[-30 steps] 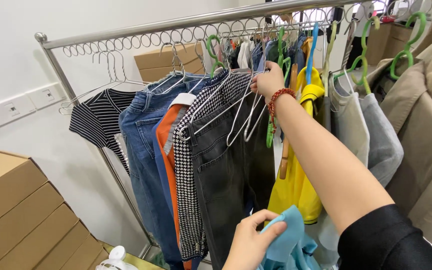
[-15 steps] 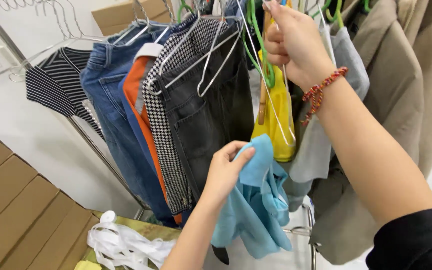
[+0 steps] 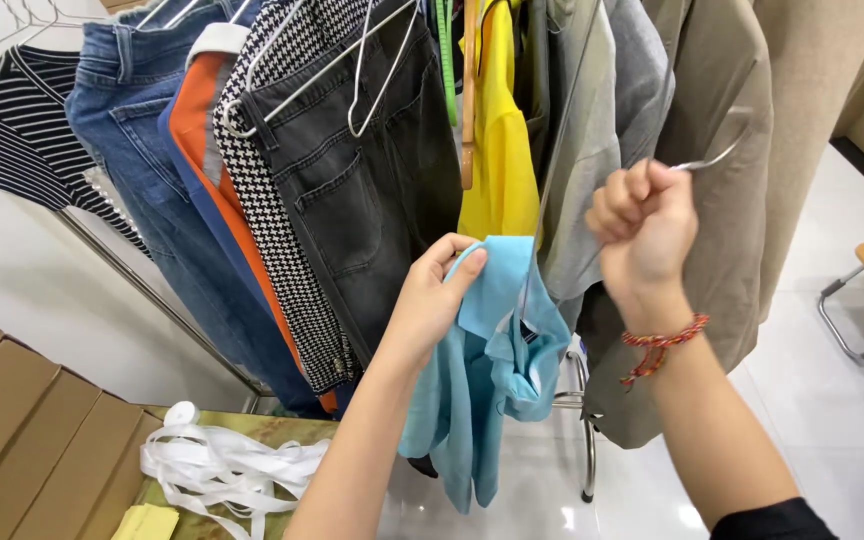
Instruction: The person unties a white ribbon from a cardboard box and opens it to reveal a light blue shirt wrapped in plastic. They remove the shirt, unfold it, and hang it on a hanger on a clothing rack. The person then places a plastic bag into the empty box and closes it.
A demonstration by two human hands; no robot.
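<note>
Left hand pinches light blue garment at top edge, cloth hanging toward 6 o'clock; right hand clenched on wire hanger, at 2 o'clock from garment, hanger's lower end reaching into it

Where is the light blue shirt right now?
Head view, lower centre: the blue shirt hangs from the left hand, in front of the yellow garment and black jeans.

You stand on a glossy white tiled floor, white wall left, stacked brown cardboard boxes below it.
</note>
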